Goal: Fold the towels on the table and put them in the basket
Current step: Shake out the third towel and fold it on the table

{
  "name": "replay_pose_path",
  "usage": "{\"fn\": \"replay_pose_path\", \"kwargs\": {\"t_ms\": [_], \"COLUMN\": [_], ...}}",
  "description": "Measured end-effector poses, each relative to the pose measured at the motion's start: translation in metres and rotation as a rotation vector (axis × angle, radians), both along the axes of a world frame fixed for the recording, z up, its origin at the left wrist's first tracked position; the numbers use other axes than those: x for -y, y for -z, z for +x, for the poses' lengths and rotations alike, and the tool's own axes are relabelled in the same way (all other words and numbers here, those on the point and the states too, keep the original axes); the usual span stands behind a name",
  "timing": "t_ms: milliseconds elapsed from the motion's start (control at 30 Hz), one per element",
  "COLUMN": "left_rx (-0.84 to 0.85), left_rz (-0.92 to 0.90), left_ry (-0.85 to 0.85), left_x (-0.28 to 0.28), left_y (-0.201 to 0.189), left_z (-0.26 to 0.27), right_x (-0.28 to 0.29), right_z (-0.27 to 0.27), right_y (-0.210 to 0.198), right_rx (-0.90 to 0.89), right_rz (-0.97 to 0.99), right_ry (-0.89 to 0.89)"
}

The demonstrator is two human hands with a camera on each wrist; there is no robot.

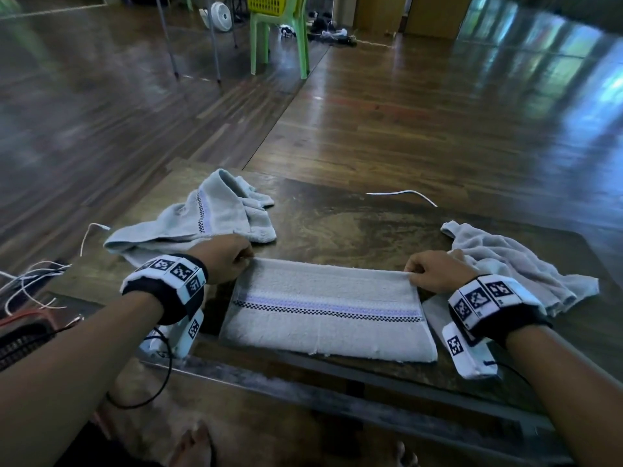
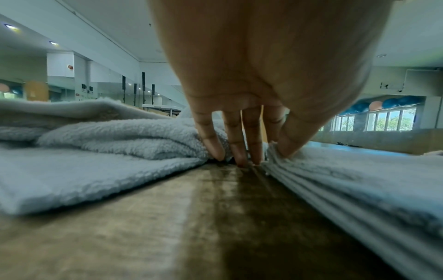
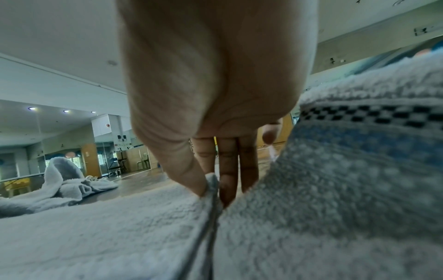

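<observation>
A pale grey towel (image 1: 327,308) with a lilac and black checked stripe lies folded flat near the table's front edge. My left hand (image 1: 232,256) pinches its far left corner; the left wrist view shows the thumb on the layered towel edge (image 2: 335,170) and fingertips (image 2: 239,159) on the wood. My right hand (image 1: 428,271) pinches the far right corner between thumb and fingers (image 3: 225,191), over the towel (image 3: 120,236). A yellow basket (image 1: 266,3) sits on a green chair far back.
A crumpled towel (image 1: 202,217) lies at the table's back left, another (image 1: 519,267) at the right behind my right hand. White cables (image 1: 404,194) trail off the dark wooden table (image 1: 354,224). A fan (image 1: 220,15) stands on the floor.
</observation>
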State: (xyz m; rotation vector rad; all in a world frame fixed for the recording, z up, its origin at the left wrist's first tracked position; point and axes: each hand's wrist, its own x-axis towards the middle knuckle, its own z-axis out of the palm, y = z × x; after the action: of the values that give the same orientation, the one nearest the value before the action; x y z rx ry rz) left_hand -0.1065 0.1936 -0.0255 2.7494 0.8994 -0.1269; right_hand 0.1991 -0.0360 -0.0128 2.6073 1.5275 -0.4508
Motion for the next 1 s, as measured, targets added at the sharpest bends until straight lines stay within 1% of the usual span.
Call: {"fn": "replay_pose_path", "kwargs": {"t_ms": [133, 233, 400, 533, 700, 767, 867, 933, 1000], "left_rx": [0.015, -0.003, -0.063, -0.083, -0.065, -0.017, 0.143, 0.299, 0.483], "left_rz": [0.001, 0.000, 0.029, 0.042, -0.022, -0.031, 0.051, 0.189, 0.337], "left_ry": [-0.009, -0.016, 0.030, 0.020, -0.019, -0.022, -0.048, -0.050, -0.010], "left_x": [-0.002, -0.002, -0.003, -0.001, 0.000, 0.001, 0.005, 0.008, 0.012], "left_y": [0.001, 0.003, 0.003, 0.001, -0.005, -0.011, -0.030, -0.046, -0.060], "left_z": [0.002, 0.002, 0.004, 0.008, 0.005, 0.001, -0.004, -0.010, -0.016], "right_x": [0.003, 0.003, 0.000, -0.002, -0.001, 0.000, 0.006, 0.013, 0.023], "right_z": [0.001, 0.001, -0.001, -0.006, -0.010, -0.011, -0.009, -0.010, -0.010], "right_y": [0.005, 0.006, 0.003, 0.001, -0.003, -0.009, -0.026, -0.042, -0.055], "right_rx": [-0.052, -0.051, -0.004, 0.034, 0.035, 0.029, 0.093, 0.186, 0.278], "right_rz": [0.022, 0.029, 0.021, 0.030, 0.021, 0.054, 0.147, 0.326, 0.580], "right_ry": [0.017, 0.021, -0.030, -0.046, -0.057, -0.051, -0.062, -0.069, -0.082]}}
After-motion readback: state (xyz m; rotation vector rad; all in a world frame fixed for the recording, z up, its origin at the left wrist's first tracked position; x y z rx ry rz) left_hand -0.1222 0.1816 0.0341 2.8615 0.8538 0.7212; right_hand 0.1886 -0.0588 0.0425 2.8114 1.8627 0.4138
